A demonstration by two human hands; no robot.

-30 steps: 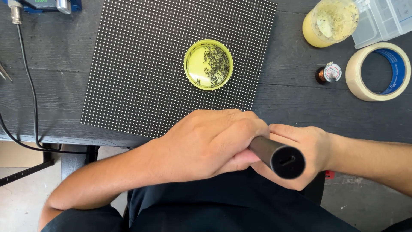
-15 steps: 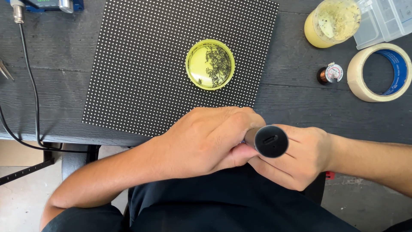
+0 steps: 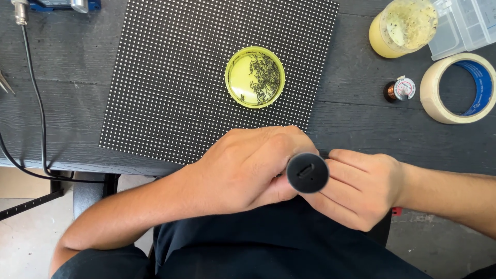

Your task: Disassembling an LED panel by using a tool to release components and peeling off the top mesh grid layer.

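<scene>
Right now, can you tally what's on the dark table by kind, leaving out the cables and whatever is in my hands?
Dotted black panel: 1
Yellow lid holding small dark pins: 1
Yellow jar: 1
Clear plastic box: 1
Roll of masking tape: 1
Small wire spool: 1
Total: 6

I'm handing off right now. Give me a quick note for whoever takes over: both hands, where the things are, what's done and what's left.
Left hand: closed around the black cylindrical tool; its grip covers the shaft, so only the round rear end with a small slot shows.
Right hand: fingers against the tool's side, steadying it.
Both sit at the near table edge, over the lap.
Yellow lid with small dark screws rests on the black dotted panel, untouched.
Tape roll, small spool and yellow jar lie right of the panel.
Done: tool in hand. Left: no screw picked up or placed that can be seen.
</scene>
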